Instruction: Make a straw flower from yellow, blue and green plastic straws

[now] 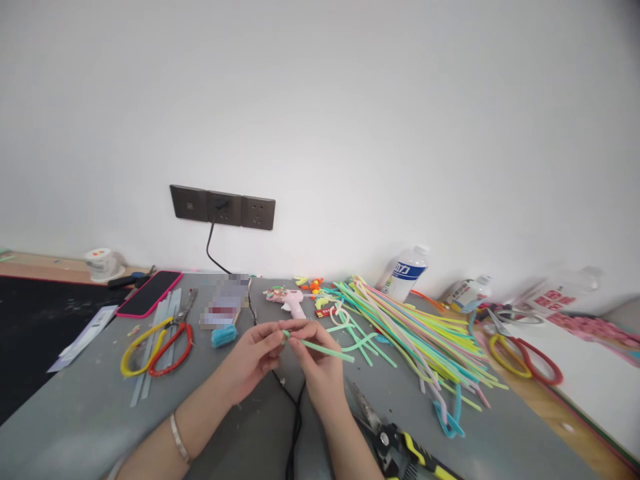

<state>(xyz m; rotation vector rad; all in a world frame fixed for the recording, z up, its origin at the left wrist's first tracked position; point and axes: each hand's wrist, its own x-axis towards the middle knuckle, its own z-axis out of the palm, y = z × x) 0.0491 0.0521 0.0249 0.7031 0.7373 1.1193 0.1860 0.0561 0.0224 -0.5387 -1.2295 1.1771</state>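
My left hand and my right hand meet above the middle of the grey work surface. Between their fingertips they pinch a pale green pipe cleaner, whose straight end sticks out to the right past my right thumb. At the left fingertips it looks bent or curled, though the fingers partly cover that end. Just behind my hands lies a pink glue gun. A small blue fuzzy bundle rests to the left of my left hand.
A large pile of coloured pipe cleaners spreads on the right. Red-and-yellow scissors lie left, another pair far right. Black-and-yellow cutters sit near my right forearm. A black cable runs beneath my hands. A bottle stands by the wall.
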